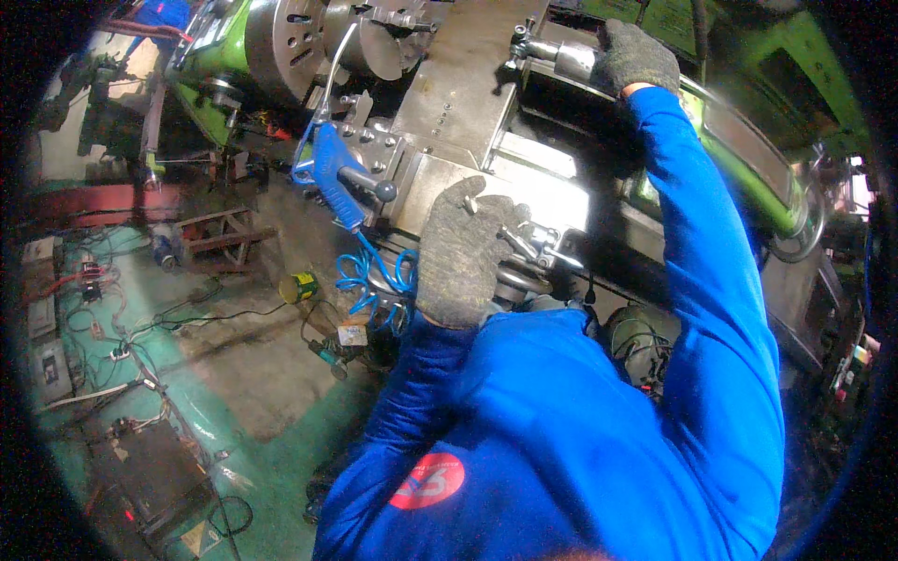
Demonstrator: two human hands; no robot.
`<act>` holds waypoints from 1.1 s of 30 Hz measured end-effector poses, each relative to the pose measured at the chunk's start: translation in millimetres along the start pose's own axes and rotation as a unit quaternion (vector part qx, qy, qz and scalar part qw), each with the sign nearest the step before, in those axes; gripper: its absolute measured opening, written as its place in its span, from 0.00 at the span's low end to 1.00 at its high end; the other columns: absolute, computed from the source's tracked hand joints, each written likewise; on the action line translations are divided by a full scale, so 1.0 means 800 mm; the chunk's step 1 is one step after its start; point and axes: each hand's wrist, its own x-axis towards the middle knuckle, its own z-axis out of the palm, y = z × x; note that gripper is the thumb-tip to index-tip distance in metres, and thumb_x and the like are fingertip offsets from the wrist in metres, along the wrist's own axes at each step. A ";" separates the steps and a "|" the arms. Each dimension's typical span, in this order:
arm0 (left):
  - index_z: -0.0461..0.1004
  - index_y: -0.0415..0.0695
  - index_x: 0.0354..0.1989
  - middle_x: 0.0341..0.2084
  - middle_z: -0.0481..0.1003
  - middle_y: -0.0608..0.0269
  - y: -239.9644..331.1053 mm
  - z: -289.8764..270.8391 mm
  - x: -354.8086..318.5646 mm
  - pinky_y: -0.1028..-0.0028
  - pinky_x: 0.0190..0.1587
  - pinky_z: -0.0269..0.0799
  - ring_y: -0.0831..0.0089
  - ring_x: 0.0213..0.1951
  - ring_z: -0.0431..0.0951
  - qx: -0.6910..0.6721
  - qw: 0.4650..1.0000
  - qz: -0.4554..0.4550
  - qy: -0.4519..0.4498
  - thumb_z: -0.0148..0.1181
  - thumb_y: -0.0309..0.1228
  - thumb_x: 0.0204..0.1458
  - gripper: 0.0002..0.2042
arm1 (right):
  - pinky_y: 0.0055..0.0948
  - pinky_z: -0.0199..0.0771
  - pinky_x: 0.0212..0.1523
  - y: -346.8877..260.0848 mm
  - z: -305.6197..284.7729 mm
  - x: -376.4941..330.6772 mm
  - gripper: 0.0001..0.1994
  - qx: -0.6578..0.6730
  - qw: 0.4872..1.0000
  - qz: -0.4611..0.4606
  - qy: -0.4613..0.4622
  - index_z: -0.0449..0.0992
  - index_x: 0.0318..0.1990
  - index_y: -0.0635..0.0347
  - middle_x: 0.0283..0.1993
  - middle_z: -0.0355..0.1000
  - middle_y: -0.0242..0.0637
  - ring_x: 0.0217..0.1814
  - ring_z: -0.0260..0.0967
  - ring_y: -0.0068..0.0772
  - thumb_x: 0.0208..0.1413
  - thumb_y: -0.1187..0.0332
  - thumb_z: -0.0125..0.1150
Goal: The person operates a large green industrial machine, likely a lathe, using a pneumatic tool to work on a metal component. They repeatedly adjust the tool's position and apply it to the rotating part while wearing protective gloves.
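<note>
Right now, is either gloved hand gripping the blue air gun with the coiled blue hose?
No, the blue air gun sits apart, left of both the gloved left hand and the gloved right hand.

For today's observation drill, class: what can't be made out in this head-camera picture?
All in the head view:
Beneath the left hand: hidden by that hand.
Beneath the right hand: likewise hidden.
Slotted metal disc: top cut off by upper edge.
Yellow cylinder: markings too small.
</note>
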 end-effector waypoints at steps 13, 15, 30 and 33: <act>0.60 0.37 0.69 0.58 0.74 0.47 -0.026 -0.009 -0.010 0.58 0.63 0.80 0.57 0.59 0.79 0.300 0.954 0.003 -0.023 0.64 0.17 0.60 0.29 | 0.51 0.81 0.49 -0.036 -0.052 -0.020 0.14 0.017 0.999 0.050 -0.010 0.85 0.44 0.53 0.44 0.84 0.48 0.49 0.83 0.53 0.61 0.57 0.59; 0.60 0.36 0.69 0.59 0.75 0.45 -0.034 -0.022 -0.008 0.58 0.63 0.80 0.58 0.59 0.79 0.207 0.977 -0.016 -0.044 0.64 0.17 0.60 0.29 | 0.51 0.81 0.49 -0.033 -0.046 -0.019 0.14 0.015 0.999 0.042 0.014 0.86 0.42 0.54 0.44 0.84 0.48 0.48 0.83 0.53 0.62 0.57 0.58; 0.77 0.43 0.59 0.58 0.79 0.56 -0.029 -0.013 -0.015 0.58 0.70 0.70 0.57 0.65 0.74 0.321 0.947 -0.022 -0.026 0.58 0.30 0.63 0.16 | 0.50 0.82 0.48 -0.030 -0.048 -0.017 0.13 0.013 0.999 0.040 -0.008 0.85 0.43 0.53 0.44 0.84 0.45 0.48 0.83 0.51 0.61 0.57 0.59; 0.80 0.45 0.54 0.57 0.79 0.55 -0.037 -0.015 -0.013 0.56 0.69 0.68 0.57 0.64 0.73 0.422 0.906 0.016 -0.010 0.58 0.30 0.62 0.14 | 0.50 0.82 0.48 -0.029 -0.043 -0.020 0.13 0.014 0.999 0.022 0.030 0.85 0.44 0.53 0.44 0.84 0.46 0.49 0.83 0.51 0.61 0.57 0.59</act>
